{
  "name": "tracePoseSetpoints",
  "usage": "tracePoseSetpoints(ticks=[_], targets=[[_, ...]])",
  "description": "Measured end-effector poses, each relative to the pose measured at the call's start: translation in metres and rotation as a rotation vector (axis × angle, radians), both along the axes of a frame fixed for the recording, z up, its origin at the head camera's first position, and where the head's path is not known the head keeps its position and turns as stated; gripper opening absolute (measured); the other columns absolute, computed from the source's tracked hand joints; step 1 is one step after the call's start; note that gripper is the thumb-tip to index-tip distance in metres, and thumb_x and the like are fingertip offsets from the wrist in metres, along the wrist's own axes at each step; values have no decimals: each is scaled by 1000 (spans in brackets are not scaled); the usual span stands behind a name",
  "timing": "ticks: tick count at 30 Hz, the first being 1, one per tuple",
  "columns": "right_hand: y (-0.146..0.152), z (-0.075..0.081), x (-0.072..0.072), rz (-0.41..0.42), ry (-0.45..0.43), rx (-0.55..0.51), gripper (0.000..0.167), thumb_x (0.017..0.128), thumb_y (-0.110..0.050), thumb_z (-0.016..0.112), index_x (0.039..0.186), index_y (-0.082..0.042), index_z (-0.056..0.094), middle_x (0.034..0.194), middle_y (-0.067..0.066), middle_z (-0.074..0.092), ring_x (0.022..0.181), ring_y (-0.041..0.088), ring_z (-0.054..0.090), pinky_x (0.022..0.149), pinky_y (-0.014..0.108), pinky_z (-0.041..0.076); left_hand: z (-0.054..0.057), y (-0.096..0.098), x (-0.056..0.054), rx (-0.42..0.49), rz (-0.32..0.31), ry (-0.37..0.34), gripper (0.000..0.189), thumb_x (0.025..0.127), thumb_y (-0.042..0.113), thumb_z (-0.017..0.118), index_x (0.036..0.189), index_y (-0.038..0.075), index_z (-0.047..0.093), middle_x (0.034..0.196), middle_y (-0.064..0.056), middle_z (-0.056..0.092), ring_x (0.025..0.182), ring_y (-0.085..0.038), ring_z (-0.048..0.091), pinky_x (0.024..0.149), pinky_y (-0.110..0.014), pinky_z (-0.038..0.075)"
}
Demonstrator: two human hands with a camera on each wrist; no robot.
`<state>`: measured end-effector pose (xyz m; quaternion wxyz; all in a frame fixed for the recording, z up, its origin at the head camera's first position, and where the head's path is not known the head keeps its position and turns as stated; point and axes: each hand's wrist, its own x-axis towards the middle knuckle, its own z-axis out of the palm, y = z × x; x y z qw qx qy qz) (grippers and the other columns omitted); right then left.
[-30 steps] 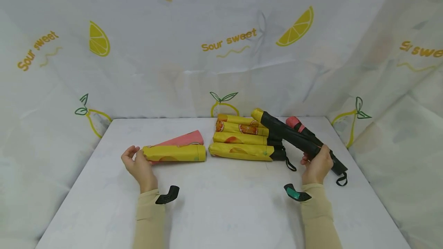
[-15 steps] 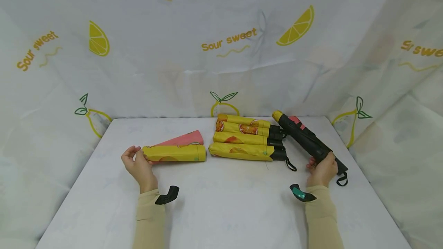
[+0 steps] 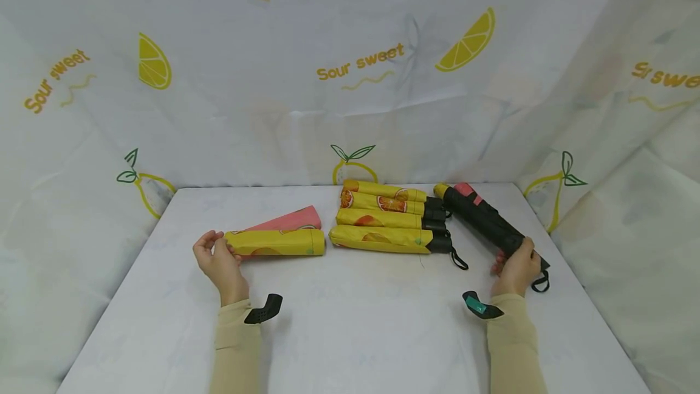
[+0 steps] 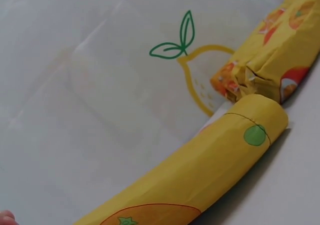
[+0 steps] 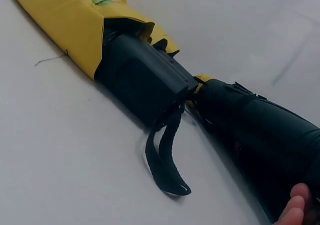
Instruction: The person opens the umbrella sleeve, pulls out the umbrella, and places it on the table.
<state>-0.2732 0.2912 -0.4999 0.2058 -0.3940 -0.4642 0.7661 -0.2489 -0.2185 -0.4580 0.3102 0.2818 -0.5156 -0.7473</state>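
Observation:
My left hand (image 3: 221, 267) pinches the left end of a yellow, fruit-printed umbrella sleeve (image 3: 276, 242), which lies partly over a pink sleeve (image 3: 292, 219). In the left wrist view the yellow sleeve (image 4: 200, 160) runs diagonally, and only a fingertip shows at the lower left. At the right side of the table, my right hand (image 3: 516, 269) grips the near end of a folded black umbrella (image 3: 481, 217) with a yellow tip. Alongside it lies another black umbrella with a pink tip (image 3: 465, 188), largely hidden. Fingertips touch the black umbrella (image 5: 260, 130) in the right wrist view.
Several folded umbrellas in yellow sleeves (image 3: 377, 239) lie side by side at the table's middle, black handles to the right. The nearest one's wrist strap (image 3: 459, 260) hangs toward the front. A white printed curtain (image 3: 246, 108) stands behind the white table (image 3: 361, 327).
My right hand has moved right and slightly toward me, bringing the black umbrella away from the yellow row and down beside the pink-tipped one. The left hand has stayed almost still.

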Motion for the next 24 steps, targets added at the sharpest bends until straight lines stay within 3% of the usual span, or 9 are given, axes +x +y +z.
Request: tracePoseSetpoints(ticks=[8, 13, 19, 24], targets=[[-1, 2, 3, 128, -43, 55, 39, 102, -45, 49, 128, -30, 23, 65, -10, 65, 41, 8, 55, 35, 23, 42, -1, 1, -1, 14, -25, 6, 19, 102, 6, 40, 113, 20, 46, 108, 5, 50, 71, -8, 43, 45, -14, 36], [2, 1, 3, 183, -61, 68, 43, 103, -45, 48, 135, -34, 22, 59, -9, 65, 37, 8, 50, 35, 23, 40, -2, 1, -1, 22, -32, 4, 20, 102, 6, 40, 113, 21, 45, 107, 4, 51, 71, -9, 43, 45, -13, 36], [7, -2, 2, 217, -17, 22, 62, 103, -46, 50, 153, -39, 14, 69, -9, 73, 46, 11, 62, 40, 25, 45, -2, 0, -1, 32, -30, 1, 20, 102, 6, 39, 115, 21, 43, 108, 4, 51, 72, -9, 43, 45, -13, 37], [6, -4, 3, 268, 16, 38, 67, 105, -45, 48, 158, -40, 8, 76, -8, 75, 52, 12, 66, 43, 25, 48, -3, 2, -1, 41, -34, 24, 20, 103, 7, 39, 118, 21, 41, 107, 3, 49, 71, -9, 42, 45, -13, 35]])
